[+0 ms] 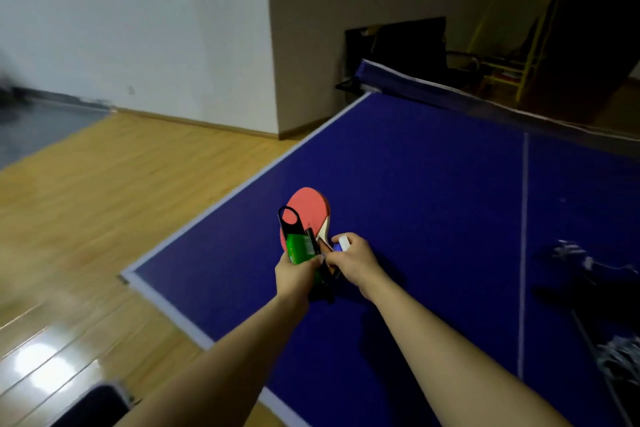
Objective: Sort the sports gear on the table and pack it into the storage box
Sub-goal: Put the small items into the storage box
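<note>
Both hands meet over the blue bench, near its left edge. The left hand has its fingers curled around a bunch of gear: a green thing with a black loop on top, and maybe the handle of the red paddle. The paddle is long. Its round red end points away from the hands, up toward the net. The right hand sits just to the right of the paddle handle, touching the bunch, and pinches a small white thing. The left hand has the better hold, so I think it should carry the paddle. No storage box shows. Dark gear lies on the bench far to the right of the paddle.
</note>
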The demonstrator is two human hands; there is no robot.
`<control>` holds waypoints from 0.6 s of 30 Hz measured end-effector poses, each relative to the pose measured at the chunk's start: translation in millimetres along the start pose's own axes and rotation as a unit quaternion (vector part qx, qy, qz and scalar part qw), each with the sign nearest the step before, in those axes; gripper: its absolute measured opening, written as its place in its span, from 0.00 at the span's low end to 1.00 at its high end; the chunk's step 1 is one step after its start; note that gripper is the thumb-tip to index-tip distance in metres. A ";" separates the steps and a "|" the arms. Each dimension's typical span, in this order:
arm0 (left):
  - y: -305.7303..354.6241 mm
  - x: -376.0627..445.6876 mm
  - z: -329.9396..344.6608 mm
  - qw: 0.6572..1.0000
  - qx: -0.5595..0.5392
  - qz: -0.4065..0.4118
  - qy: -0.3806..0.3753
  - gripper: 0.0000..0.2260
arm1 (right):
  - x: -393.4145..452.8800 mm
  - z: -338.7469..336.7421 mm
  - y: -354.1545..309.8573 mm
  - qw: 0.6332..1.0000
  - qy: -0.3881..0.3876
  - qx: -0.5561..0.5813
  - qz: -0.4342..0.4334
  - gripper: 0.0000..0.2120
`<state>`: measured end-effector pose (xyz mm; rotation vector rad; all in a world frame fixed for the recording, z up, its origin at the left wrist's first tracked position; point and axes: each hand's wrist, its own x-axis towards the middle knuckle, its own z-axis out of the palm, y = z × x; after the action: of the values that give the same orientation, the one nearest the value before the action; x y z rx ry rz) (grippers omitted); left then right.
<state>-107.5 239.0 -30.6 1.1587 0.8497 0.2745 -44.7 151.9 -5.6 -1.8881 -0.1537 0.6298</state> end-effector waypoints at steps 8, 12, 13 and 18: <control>12.1 5.0 -164.4 0.985 -0.075 -0.007 0.153 0.14 | -6.2 167.2 -32.9 0.979 -0.173 -0.091 -0.053 0.17; 6.0 -2.2 -231.4 0.965 -0.102 -0.012 0.241 0.13 | -16.2 238.5 -37.4 0.953 -0.269 -0.119 -0.069 0.17; 2.2 -3.7 -248.0 0.957 -0.110 -0.008 0.269 0.13 | -18.8 257.6 -37.2 0.944 -0.296 -0.123 -0.074 0.17; -23.4 -12.7 -312.1 0.915 -0.150 -0.011 0.374 0.13 | -32.8 335.1 -17.1 0.904 -0.391 -0.156 -0.073 0.15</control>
<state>-342.8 437.3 -89.1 0.7399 1.4286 0.8362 -234.2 423.2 -69.9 -1.7903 -0.9531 1.2919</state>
